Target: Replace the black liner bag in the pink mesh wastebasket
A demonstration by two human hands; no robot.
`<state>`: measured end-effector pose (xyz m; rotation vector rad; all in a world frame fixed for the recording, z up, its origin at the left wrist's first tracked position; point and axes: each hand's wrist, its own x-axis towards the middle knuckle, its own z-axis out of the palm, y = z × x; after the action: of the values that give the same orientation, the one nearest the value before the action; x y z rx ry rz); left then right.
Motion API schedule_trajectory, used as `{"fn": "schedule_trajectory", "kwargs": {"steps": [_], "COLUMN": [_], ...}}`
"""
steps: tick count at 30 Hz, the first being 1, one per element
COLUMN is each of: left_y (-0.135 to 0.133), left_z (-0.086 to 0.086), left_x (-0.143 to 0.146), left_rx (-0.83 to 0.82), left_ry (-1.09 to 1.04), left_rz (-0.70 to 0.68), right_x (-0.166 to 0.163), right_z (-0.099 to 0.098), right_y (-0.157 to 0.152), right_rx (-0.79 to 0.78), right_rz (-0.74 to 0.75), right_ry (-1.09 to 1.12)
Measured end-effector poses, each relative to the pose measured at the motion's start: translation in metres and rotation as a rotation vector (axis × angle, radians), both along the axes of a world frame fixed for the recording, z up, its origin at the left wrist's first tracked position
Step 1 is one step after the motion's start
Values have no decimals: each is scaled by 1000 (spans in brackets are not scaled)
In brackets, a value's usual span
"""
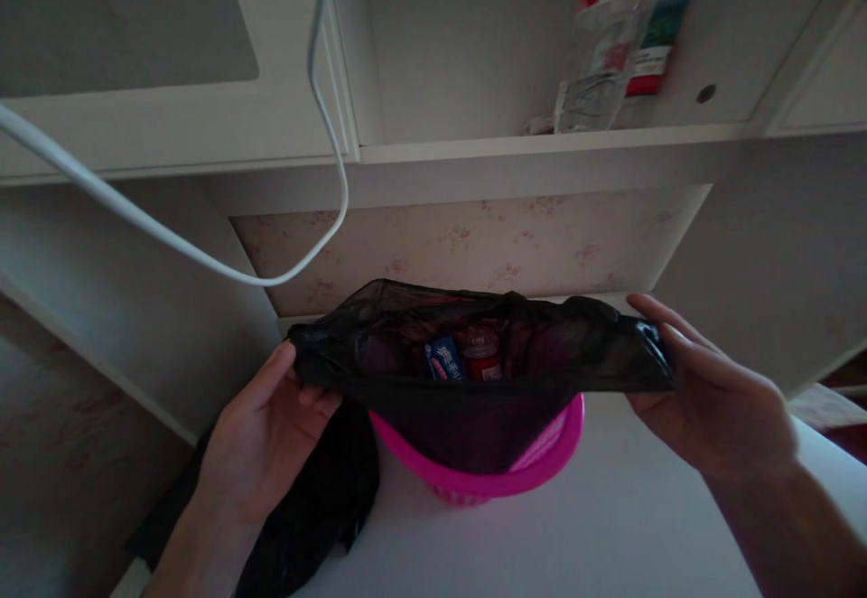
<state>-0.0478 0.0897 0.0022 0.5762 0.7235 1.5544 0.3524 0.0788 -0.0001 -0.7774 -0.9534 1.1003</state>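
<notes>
pink basket (542, 453) mostly hidden behind black bag (474, 372), shelf bottle (602, 56) top cropped, perhaps plastic

Black bag (474, 372) stretched open over pink bin (488, 471)

You are working in dim, flat indoor light, the brightest patch falling on the white tabletop (610, 526) below your right hand's (711, 390) fingers. Deep shadow fills the lower left, beneath your left hand (264, 435), where dark cloth (318, 499) loses all detail. The sheer black bag (474, 354) stretched between your fingertips lets colour show through faintly, and the pink basket (535, 467) under it glows oversaturated. Wide-angle distortion bows the shelf (542, 142) edges and white cable (169, 237) above your fingers. Packaging up there looks soft and smeared.
</notes>
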Motion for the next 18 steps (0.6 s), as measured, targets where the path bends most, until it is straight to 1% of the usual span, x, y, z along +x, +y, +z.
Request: {"fn": "schedule_trajectory", "kwargs": {"steps": [2, 3, 4, 5, 7, 9, 10, 11, 13, 15, 18], "left_y": [7, 10, 13, 17, 24, 31, 36, 40, 49, 58, 69], "left_z": [-12, -21, -31, -42, -63, -79, -83, -85, -81, -69, -46], "left_x": [-6, -10, -13, -17, -24, -28, -29, -28, -20, -8, 11], "left_rx": [109, 147, 179, 205, 240, 225, 193, 158, 125, 155, 193], "left_ry": [23, 38, 62, 98, 209, 341, 391, 423, 449, 458, 502], "left_rz": [26, 54, 84, 104, 100, 30, -18, -65, -136, -167, -169], "right_x": [6, 10, 15, 19, 28, 33, 34, 33, 28, 20, 8], "right_z": [-9, -16, -25, -35, -55, -73, -79, -82, -83, -76, -62], "right_y": [2, 3, 3, 4, 5, 8, 10, 12, 19, 29, 48], "right_rx": [-40, -48, -41, -30, -24, -59, -81, -93, -85, -56, -14], "right_rz": [-30, -43, -55, -70, -94, -63, -31, -4, 34, 54, 64], "right_ry": [152, 199, 201, 165, 16, -154, -220, -270, -330, -350, -339]}}
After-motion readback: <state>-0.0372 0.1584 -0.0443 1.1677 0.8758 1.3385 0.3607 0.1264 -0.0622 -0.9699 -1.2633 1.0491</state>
